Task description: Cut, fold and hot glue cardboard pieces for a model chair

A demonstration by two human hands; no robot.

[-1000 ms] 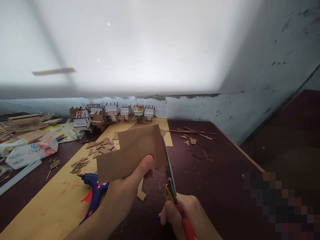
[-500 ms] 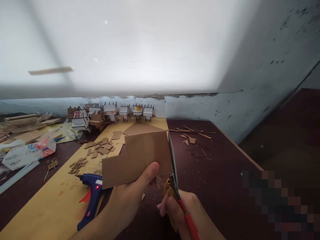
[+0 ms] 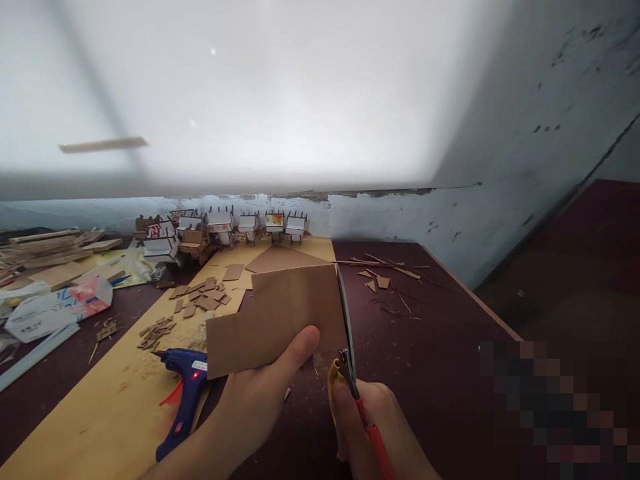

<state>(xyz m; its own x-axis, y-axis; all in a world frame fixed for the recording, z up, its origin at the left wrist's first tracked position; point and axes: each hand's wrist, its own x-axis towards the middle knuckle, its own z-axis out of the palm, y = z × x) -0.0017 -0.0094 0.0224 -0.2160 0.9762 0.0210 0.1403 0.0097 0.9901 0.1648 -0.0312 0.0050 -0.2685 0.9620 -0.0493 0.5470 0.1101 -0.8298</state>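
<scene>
A brown piece of cardboard [image 3: 280, 307], stepped at its left end, is held up above the table by my left hand [image 3: 270, 383]. The thumb lies across its near face; the other fingers are hidden behind it. My right hand [image 3: 367, 420] is closed around the handles of a pair of scissors [image 3: 349, 333], one handle wrapped in red and the other in yellow. The blades run along the cardboard's right edge, pointing away from me. Left of my left hand, a blue hot glue gun [image 3: 183, 400] with a lit red light lies on a yellow sheet [image 3: 90, 413].
Small cardboard pieces [image 3: 205, 293] lie on the yellow sheet. Several miniature cardboard chairs [image 3: 220, 223] stand along the wall. Wood strips [image 3: 50, 243] and glue sticks [image 3: 37, 353] are at left. Cardboard scraps [image 3: 383, 283] and thin strips lie on the dark table [image 3: 425, 360] at right.
The fingers of my right hand have drawn in around the yellow handle, and the handles are closer together. The cardboard has shifted very slightly right in view.
</scene>
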